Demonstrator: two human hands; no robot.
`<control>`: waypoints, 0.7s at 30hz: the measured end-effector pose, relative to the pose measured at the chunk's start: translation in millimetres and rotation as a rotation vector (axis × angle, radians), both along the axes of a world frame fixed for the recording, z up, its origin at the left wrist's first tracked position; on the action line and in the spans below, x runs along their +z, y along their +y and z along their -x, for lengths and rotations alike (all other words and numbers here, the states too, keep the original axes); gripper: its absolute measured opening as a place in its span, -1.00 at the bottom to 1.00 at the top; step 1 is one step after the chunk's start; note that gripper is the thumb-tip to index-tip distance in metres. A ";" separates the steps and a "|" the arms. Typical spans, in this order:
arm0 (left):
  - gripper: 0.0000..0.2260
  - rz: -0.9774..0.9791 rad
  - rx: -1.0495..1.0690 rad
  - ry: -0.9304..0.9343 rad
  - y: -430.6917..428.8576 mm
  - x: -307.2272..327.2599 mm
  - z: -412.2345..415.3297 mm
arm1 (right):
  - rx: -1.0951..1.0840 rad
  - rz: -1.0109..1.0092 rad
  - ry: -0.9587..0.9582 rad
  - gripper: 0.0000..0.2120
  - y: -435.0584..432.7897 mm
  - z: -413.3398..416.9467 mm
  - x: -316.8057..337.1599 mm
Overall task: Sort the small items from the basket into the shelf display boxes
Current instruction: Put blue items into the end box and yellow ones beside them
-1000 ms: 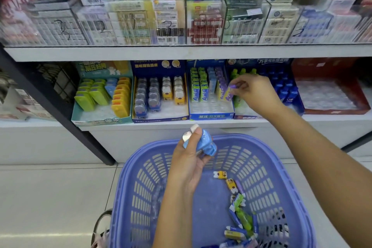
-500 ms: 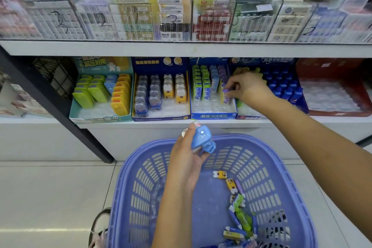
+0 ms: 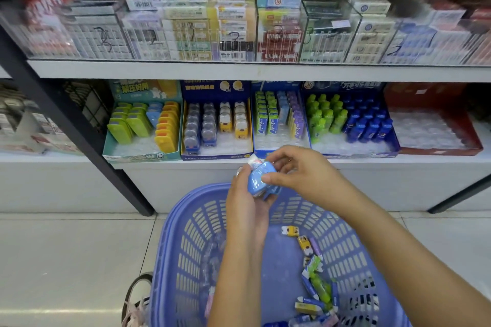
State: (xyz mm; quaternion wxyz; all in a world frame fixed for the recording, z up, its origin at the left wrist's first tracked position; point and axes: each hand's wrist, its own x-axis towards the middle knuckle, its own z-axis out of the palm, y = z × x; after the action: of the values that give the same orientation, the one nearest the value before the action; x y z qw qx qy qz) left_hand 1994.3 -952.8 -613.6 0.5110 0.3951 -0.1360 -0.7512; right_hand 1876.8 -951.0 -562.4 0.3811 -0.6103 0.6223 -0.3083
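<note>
Here, left hand grips blue item; right hand pinches it.

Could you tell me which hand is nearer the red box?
Right. The right hand is left of and below the red box; the left hand is farther left.

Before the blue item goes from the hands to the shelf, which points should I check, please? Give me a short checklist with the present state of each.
1. Hold on the blue item: the left hand grips it and the right hand pinches its edge: ok.
2. Matching place: the teal display box has a row of light blue items: ok.
3. Free room there: bare white tray lies in front of that row: ok.
4. The basket is under the hands, to catch a drop: ok.
5. What else the left hand holds: a white piece shows behind; how many: cannot tell.
</note>
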 end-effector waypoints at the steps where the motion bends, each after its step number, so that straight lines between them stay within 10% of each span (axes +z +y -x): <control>1: -0.61 0.017 0.007 -0.005 1.2 1.5 -0.9 | -0.033 0.024 0.010 -0.78 1.0 -4.6 -0.4; 4: -0.48 0.040 0.029 0.010 2.5 3.8 -9.1 | -0.013 0.045 -0.032 -0.82 5.4 -9.6 0.0; 12: -0.87 0.081 0.207 -0.016 -15.1 4.0 -63.3 | -0.039 0.055 -0.392 -0.82 -16.8 -40.4 19.0; 21: -0.89 0.081 0.443 -0.115 -26.9 -14.6 -149.9 | 0.119 0.374 0.201 -0.80 -149.7 -165.9 18.6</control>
State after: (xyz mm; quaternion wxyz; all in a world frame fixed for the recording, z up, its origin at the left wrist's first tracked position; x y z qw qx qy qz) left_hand 2144.1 -979.7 -628.1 0.6703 0.4367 -0.1050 -0.5908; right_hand 2042.7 -1100.6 -543.7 0.2151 -0.7336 0.5520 -0.3330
